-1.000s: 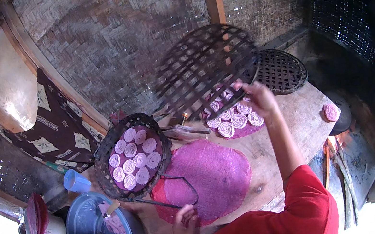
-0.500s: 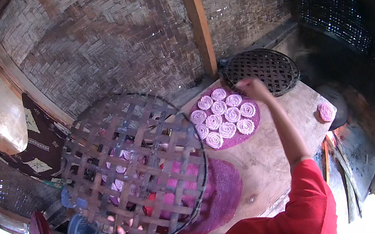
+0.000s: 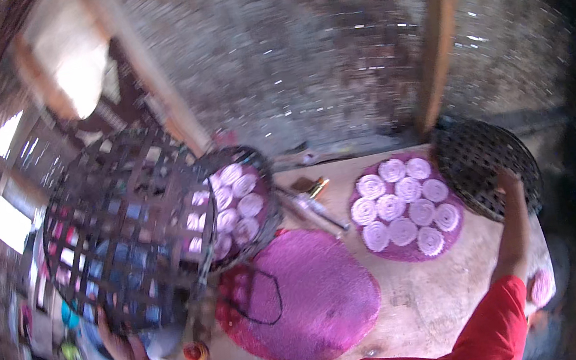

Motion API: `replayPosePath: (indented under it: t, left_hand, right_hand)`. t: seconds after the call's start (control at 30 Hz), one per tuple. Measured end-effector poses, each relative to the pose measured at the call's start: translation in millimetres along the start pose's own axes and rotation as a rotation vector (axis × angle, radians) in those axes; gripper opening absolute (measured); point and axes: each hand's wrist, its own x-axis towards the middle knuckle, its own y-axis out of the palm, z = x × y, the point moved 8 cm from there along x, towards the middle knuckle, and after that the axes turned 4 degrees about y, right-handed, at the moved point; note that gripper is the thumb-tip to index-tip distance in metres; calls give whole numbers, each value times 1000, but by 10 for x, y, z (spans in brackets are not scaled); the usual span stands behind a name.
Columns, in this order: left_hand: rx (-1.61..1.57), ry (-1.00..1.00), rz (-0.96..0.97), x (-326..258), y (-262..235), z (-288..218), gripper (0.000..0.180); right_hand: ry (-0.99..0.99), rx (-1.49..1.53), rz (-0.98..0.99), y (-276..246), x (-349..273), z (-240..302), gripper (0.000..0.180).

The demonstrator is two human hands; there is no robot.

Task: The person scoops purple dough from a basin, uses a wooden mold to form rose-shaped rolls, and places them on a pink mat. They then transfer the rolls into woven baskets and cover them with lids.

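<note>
My left hand (image 3: pixel 124 346) is closed on the lower edge of a round, open-weave bamboo tray (image 3: pixel 117 258), lifted and tilted at the left. My right hand (image 3: pixel 508 180), blurred, is at a dark round woven tray (image 3: pixel 466 153) on the right; its finger positions are unclear. Between them on the table, a round purple-pink mat (image 3: pixel 453 237) carries several pale lilac spiral swirls (image 3: pixel 391 207). Partly behind the lifted tray, another dark woven tray (image 3: pixel 261 165) holds more swirls (image 3: pixel 250 205). A bare magenta mat (image 3: pixel 312 288) lies nearest me.
The pale wooden table (image 3: pixel 411 303) runs along a woven bamboo wall (image 3: pixel 300 59) with a wooden post (image 3: pixel 438 31). A pink piece (image 3: pixel 542 287) sits at the table's right corner. A jar with an orange-red lid (image 3: pixel 196 353) stands at the near left.
The view has swung left. The lifted tray has moved left off the magenta mat, uncovering it and the tray of swirls behind. My right hand has shifted from the dark tray's left edge towards its near right part.
</note>
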Motion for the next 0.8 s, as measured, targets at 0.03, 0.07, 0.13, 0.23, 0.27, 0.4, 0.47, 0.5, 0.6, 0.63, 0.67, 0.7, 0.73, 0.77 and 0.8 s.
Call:
replayPosePath:
  t: [0.03,0.07,0.13,0.23,0.27,0.4,0.47,0.5,0.6,0.63,0.67,0.7,0.73,0.77,0.8]
  left_hand:
    - [-26,-7,-74,15,-97,-1,49]
    - [-122,-4,-31,9,-88,-10,49]
    - [-203,13,-78,21,-155,-20,49]
    - [-202,62,-181,49,-289,-34,48]
    - [-206,61,-204,59,-337,-24,47]
    - [-269,57,-274,59,-565,-6,43]
    - [-280,74,-275,41,-661,-6,42]
    - [-264,72,-315,23,-734,9,42]
    - [-271,98,-314,25,-847,13,40]
    - [-271,82,-353,22,-911,38,39]
    - [-284,83,-344,36,-943,40,39]
    - [-294,88,-346,47,-984,45,38]
    - [-313,105,-343,57,-1026,34,36]
    - [-318,100,-393,58,-1104,47,35]
    - [-324,114,-421,60,-1175,37,35]
  right_hand:
    - [-14,-6,-23,-21,95,-32,66]
    - [1,-25,-10,0,184,-115,61]
    - [-13,37,38,119,349,-204,51]
    - [-108,-69,-138,266,496,-217,45]
    - [-154,-133,-172,301,553,-198,44]
    - [-149,-20,-205,375,641,-260,42]
    - [-123,89,-136,365,621,-275,45]
    - [-63,116,-85,363,582,-314,48]
    - [-294,-253,-119,199,317,-38,61]
    - [-261,-110,-102,89,242,-47,64]
    - [-195,31,-67,18,147,-68,68]
    - [-129,173,-30,-54,33,-99,71]
    - [-142,203,-104,-232,-101,-85,73]
    - [-155,237,-178,-432,-239,-73,76]
    - [-208,282,-276,-645,-393,2,78]
